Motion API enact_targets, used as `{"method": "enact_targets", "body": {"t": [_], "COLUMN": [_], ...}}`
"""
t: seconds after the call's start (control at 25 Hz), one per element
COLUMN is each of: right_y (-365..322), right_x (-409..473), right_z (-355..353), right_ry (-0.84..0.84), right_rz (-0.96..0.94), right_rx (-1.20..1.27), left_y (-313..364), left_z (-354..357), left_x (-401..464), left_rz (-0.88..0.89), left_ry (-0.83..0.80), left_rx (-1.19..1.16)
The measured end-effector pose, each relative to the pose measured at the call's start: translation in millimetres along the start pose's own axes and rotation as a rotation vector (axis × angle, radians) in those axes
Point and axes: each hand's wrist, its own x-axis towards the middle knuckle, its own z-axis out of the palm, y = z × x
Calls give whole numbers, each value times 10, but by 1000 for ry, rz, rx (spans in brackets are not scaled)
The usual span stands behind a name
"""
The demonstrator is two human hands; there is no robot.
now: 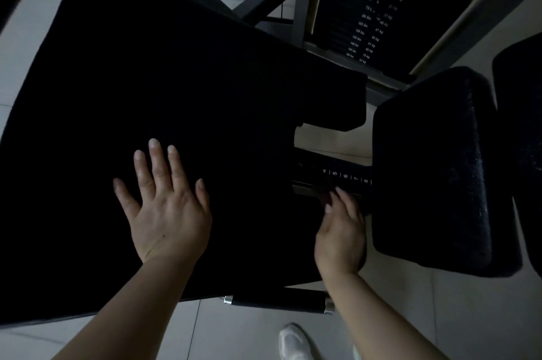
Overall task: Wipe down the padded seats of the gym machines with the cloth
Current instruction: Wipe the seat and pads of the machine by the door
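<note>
- Both hands are seen low in the head view: the left hand [164,210] is laid flat, palm down and fingers spread, on the large black padded seat [164,90], gripping nothing.
- At the seat's right edge the right hand [340,230] is curled, its fingertips [337,192] pressed against something dark just below the numbered adjustment bar [334,176]; whether this is the cloth or part of the machine cannot be told in the dim light.
- No cloth is plainly shown anywhere; if one is held, it is bunched under the right fingers and hidden against the black surfaces.
- A second padded cushion [434,172] is set just beside the first, on the right, with the bar running between them; its cover is textured and faintly glossy.
- Behind, a weight stack [369,22] with printed figures is visible, and a white shoe [293,342] is planted on the tiled floor [440,315].
- A cloth of this kind would be judged light, limp and easily snagged, best gathered into a pad under the palm rather than pinched at a corner.
- The padding is likely to yield a little under pressure, while its cover looks smooth, so firm flat strokes should glide.
- Care would be needed near the bar and the gap, where a loose corner could catch.
</note>
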Motion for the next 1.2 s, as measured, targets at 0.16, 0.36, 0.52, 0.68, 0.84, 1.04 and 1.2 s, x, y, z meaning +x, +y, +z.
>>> {"method": "enact_targets", "body": {"t": [0.16, 0.36, 0.52, 0.68, 0.84, 1.04, 1.2], "right_y": [-799, -354, 406, -152, -799, -839, -893], "right_x": [74, 183, 467, 413, 296, 531, -59], "right_z": [168, -154, -319, -156, -65, -415, -200], "right_ry": [-93, -371, -350, -330, -269, -424, -613], "right_rz": [-33, -345, -294, -46, 158, 750, -215], "right_rx": [41, -134, -255, -248, 71, 854, 243], "left_y": [10, 2, 4, 6, 24, -24, -80], "left_z": [4, -27, -50, -49, -80, -151, -141], "left_x": [2, 7, 15, 33, 49, 136, 582], "left_rz": [-5, -2, 9, 14, 14, 106, 214], "left_ry": [-7, -25, -30, -37, -94, -133, -88], "left_rx": [6, -4, 4, 14, 49, 55, 81]}}
